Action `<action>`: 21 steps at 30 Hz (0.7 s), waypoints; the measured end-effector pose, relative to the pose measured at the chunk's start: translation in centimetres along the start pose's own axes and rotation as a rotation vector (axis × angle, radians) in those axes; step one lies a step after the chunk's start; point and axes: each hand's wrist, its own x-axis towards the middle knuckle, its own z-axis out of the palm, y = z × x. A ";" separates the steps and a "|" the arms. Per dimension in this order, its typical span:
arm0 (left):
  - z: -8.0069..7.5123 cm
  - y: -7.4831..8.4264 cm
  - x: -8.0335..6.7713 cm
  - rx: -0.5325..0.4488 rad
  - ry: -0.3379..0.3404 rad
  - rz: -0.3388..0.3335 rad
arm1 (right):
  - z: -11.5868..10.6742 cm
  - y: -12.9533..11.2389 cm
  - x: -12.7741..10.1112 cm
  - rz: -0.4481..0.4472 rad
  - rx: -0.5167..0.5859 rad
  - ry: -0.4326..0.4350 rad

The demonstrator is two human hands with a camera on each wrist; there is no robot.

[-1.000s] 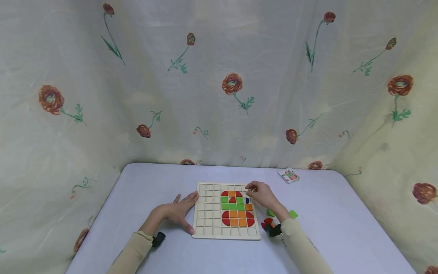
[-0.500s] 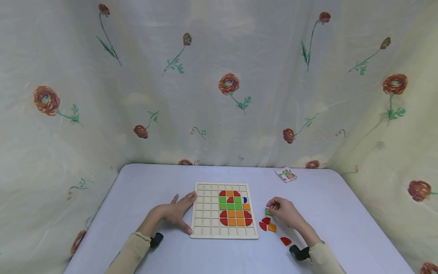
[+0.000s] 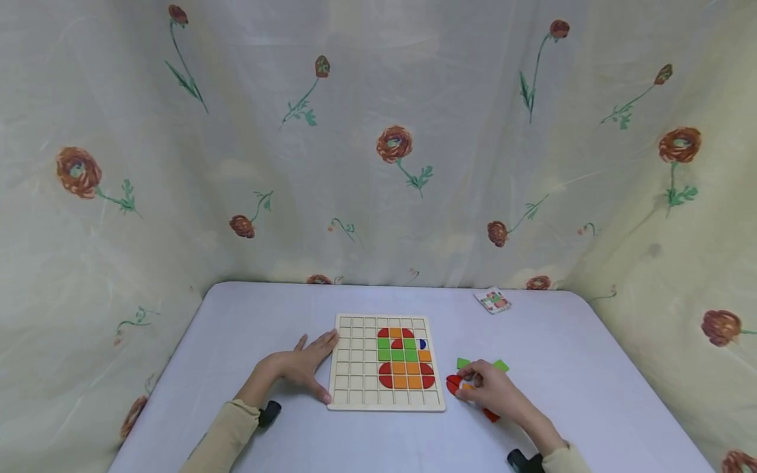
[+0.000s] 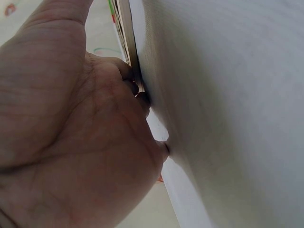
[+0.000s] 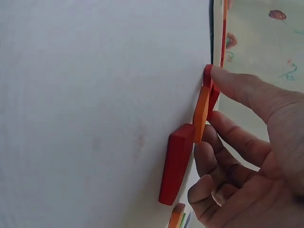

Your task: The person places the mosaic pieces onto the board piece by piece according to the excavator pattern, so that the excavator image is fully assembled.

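A right hand (image 3: 493, 391) pinches a thin orange tile (image 5: 201, 114) among red pieces at the grid board's (image 3: 387, 362) four o'clock; stiff, light, best gripped by its edges. The left hand (image 3: 301, 364), fingers flat, steadies the board on the worktop (image 3: 266, 315).

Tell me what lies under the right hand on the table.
Under the right hand lie loose pieces: an orange square and red pieces, its fingertips touching them. Two green pieces lie just beyond. Anything else beneath the palm is covered.
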 end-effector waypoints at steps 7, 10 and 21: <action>-0.1 0.0 -0.1 -0.002 0.000 0.005 | 0.1 -0.3 0.0 -0.009 -0.031 0.007; -0.1 0.0 -0.1 0.000 -0.003 0.007 | 0.0 -0.4 0.1 -0.007 -0.041 -0.001; -0.2 0.0 -0.1 -0.007 -0.005 0.006 | -2.3 1.5 0.2 -0.014 -0.089 0.083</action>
